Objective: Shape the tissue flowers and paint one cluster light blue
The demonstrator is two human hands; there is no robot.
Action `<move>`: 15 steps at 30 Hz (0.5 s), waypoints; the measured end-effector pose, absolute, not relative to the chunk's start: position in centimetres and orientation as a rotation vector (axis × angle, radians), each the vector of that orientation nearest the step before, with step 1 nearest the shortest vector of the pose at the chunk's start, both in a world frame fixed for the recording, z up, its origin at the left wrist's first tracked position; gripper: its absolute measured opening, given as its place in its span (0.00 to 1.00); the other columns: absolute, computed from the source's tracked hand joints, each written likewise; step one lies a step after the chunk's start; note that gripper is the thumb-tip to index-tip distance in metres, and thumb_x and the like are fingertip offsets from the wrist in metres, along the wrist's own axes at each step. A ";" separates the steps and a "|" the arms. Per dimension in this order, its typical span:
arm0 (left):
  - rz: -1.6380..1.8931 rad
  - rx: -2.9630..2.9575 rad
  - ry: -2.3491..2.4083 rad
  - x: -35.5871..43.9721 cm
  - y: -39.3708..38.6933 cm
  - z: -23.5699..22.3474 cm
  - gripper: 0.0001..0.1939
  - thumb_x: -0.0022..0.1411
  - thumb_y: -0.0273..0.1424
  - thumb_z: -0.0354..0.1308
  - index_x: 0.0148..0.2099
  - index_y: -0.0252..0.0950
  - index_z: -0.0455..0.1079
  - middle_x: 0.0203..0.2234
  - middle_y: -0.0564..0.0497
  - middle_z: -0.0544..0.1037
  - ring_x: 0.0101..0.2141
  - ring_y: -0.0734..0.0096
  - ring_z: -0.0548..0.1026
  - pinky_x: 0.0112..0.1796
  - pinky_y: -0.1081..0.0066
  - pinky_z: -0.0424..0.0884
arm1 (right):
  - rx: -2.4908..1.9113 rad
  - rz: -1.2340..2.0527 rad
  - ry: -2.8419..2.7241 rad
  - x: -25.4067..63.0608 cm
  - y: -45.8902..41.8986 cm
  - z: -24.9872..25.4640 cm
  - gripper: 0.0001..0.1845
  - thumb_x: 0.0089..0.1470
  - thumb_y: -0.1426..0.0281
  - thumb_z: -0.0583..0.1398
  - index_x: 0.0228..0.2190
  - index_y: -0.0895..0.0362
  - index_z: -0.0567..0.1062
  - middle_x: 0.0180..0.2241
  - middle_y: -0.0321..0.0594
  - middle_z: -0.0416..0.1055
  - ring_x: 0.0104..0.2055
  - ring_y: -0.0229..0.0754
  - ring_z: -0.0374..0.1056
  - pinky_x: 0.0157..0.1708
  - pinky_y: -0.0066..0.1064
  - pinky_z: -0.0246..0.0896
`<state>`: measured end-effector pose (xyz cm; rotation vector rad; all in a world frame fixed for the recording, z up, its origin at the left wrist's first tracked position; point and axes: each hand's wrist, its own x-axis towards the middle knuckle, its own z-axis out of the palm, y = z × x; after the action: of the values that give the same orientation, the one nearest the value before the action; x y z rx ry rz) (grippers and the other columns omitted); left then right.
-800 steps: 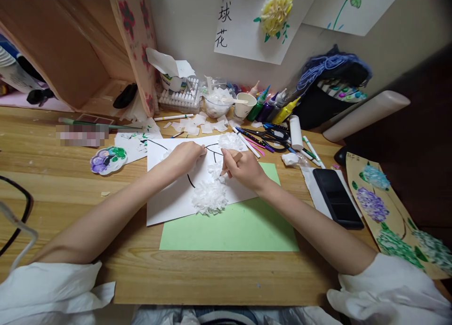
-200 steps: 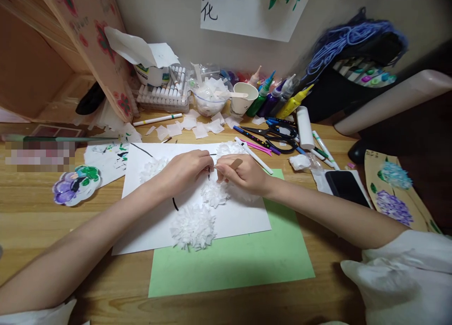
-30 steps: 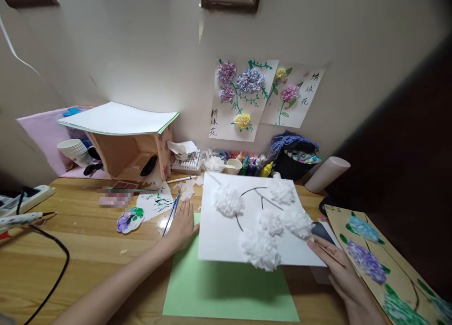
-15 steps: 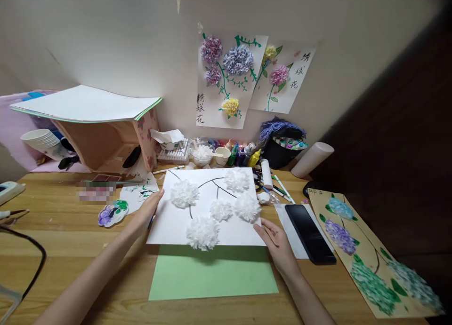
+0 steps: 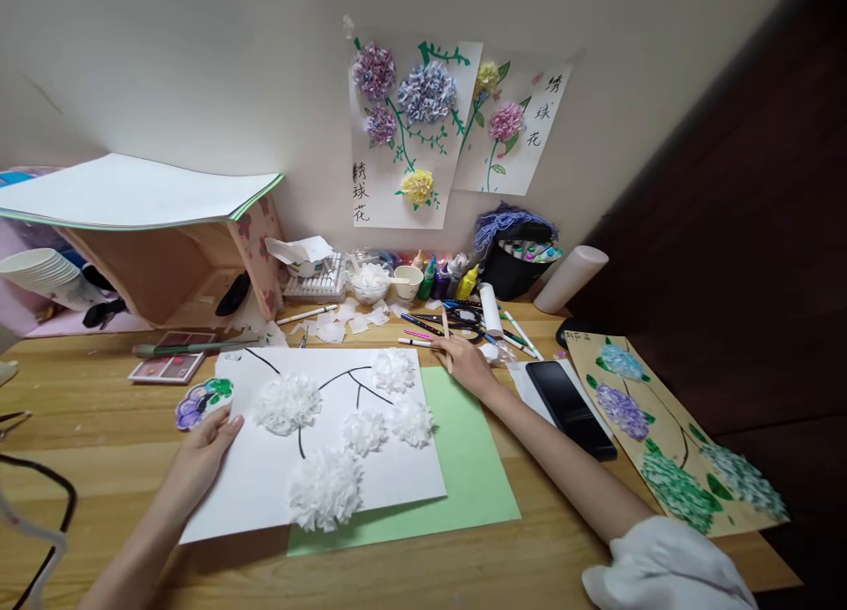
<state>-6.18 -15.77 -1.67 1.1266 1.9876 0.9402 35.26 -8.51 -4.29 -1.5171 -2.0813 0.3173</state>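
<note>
A white sheet of paper carries black drawn branches and several fluffy white paper flowers. My left hand grips its left edge, thumb on top and the other fingers partly hidden. The sheet lies slanted over a green sheet. Beyond its far right corner, my right hand is closed around a slim beige stick, among pens and black scissors. What kind of stick it is I cannot make out.
A phone and a flower picture lie on the right. Along the wall stand a paper cup, paint bottles and a black holder. On the left are a box and a palette.
The flower sheet has shifted left and toward me, baring more of the green sheet's right side. My right hand has let go of it and reached forward to the pens, closing on a stick.
</note>
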 end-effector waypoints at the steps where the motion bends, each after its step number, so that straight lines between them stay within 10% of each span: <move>1: 0.913 1.081 1.919 -5.7 -16.1 -1.8 0.16 0.51 0.36 0.56 0.42 0.34 0.69 0.39 0.44 0.77 0.39 0.59 0.75 0.33 0.69 0.73 | -1.530 0.291 -2.088 35.1 -7.9 -4.5 0.12 0.54 0.75 0.54 0.37 0.56 0.75 0.34 0.45 0.73 0.40 0.44 0.68 0.40 0.35 0.64; 15: 0.914 1.354 1.656 3.2 -14.8 -2.8 0.21 0.58 0.39 0.49 0.50 0.32 0.65 0.44 0.40 0.74 0.45 0.58 0.72 0.45 0.61 0.67 | -1.267 0.280 -2.205 36.3 -8.1 2.3 0.17 0.61 0.67 0.44 0.44 0.56 0.68 0.38 0.40 0.73 0.43 0.40 0.67 0.46 0.31 0.59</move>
<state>3.23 -14.85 -2.78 1.3545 1.6560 0.9142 36.25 -8.08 2.26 -1.2671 -2.2052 0.2803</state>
